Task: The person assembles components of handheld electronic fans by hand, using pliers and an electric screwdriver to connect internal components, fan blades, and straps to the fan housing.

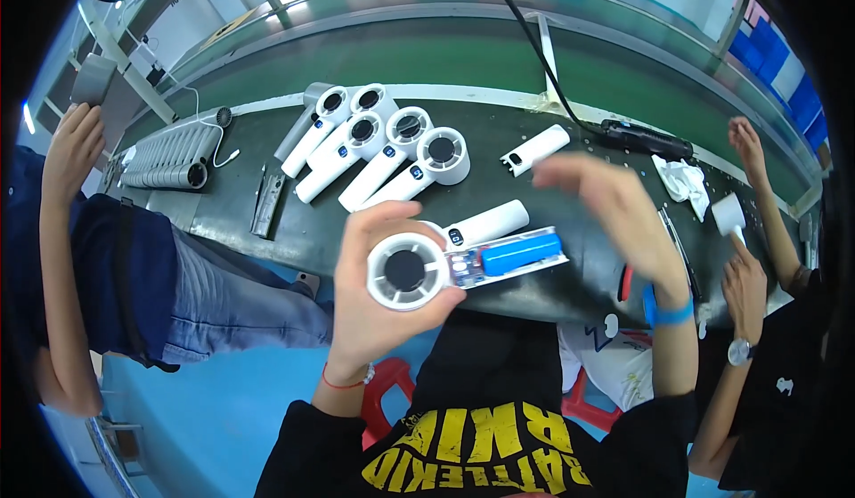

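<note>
My left hand [378, 293] is closed round the head of a white handheld fan [374, 271]. The fan's handle lies open along its length, baring a small circuit board [465, 267] and a blue cylindrical battery [521, 254]. Just behind it is another white fan handle [490, 224] with a dark oval display; its far left end is hidden by my hand. To the right, my right hand [614, 217], wearing a blue wristband [672, 311], is raised with fingers stretched out, blurred and seemingly holding nothing. Beyond its fingertips, a white handle cover [537, 149] rests on the bench.
Several white fans [383, 164] lie grouped behind my left hand; grey fans [165, 161] are stacked further left. A corded black electric screwdriver [646, 139], crumpled tissue [683, 182] and red-handled tool [626, 282] lie right. Co-workers' hands [76, 146] [744, 284] hold or touch fans on both sides.
</note>
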Demonstrator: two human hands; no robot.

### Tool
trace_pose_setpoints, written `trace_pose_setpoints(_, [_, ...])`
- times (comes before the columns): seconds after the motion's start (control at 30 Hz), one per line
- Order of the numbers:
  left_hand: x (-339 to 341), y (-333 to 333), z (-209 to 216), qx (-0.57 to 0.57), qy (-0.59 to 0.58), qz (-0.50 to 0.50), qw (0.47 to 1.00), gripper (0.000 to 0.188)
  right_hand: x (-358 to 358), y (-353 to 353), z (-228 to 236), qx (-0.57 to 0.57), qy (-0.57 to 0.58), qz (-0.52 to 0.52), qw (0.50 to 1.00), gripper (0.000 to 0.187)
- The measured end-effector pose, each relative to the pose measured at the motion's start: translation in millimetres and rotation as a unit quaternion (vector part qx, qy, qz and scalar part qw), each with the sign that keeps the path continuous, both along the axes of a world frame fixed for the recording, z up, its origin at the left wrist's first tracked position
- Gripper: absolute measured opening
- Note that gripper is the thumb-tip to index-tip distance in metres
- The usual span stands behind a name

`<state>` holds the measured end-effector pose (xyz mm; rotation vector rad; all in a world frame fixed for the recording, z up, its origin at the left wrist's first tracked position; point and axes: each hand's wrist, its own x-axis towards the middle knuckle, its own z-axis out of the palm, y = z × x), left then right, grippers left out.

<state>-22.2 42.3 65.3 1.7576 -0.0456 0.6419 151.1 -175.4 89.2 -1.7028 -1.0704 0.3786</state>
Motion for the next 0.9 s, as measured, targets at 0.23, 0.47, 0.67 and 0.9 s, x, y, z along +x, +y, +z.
trace_pose_setpoints(0.23, [50, -6, 3, 0.114, -0.004, -0.032, 0.993, 0.098, -14, -16, -12, -0.099, -0.222, -0.034, 0.970, 0.043])
trace_pose_setpoints(0.47, [13, -5, -12, 0.376, 0.205, 0.107, 0.897, 0.070, 70, 6, -44, -0.091, -0.186, -0.111, 0.972, 0.039])
trace_pose_setpoints(0.67, [5, 4, -19, 0.312, 0.106, 0.060, 0.942, 0.047, 119, 40, -54, -0.111, -0.230, -0.081, 0.964, 0.037])
trace_pose_setpoints(0.9, [-9, -6, -16, 0.259, 0.085, 0.056, 0.960, 0.049, 136, 50, -60, -0.200, -0.247, -0.073, 0.945, 0.048])
